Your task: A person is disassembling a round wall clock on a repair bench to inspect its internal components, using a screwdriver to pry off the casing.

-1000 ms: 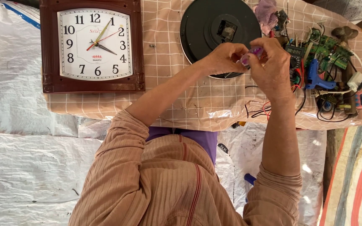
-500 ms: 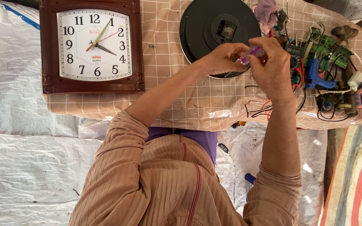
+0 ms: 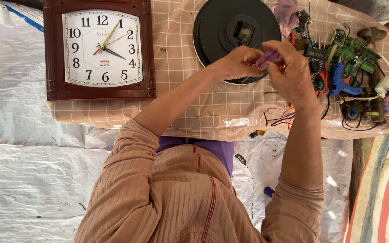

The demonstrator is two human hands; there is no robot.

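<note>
Over the round black clock back [image 3: 236, 33] on the checked table [image 3: 190, 96], the left hand [image 3: 236, 63] and right hand [image 3: 293, 74] stay close together, both pinching a small purple-handled tool [image 3: 267, 58]. Since a second ago the tool has tilted and slid slightly rightward between the fingers. The square brown wall clock [image 3: 99, 49] lies untouched, well apart.

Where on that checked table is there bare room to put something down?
Between the square clock and the black disc runs a bare strip of cloth, and the near edge by the left forearm is free too. The right end, around the blue glue gun, is crowded with boards and wires.
</note>
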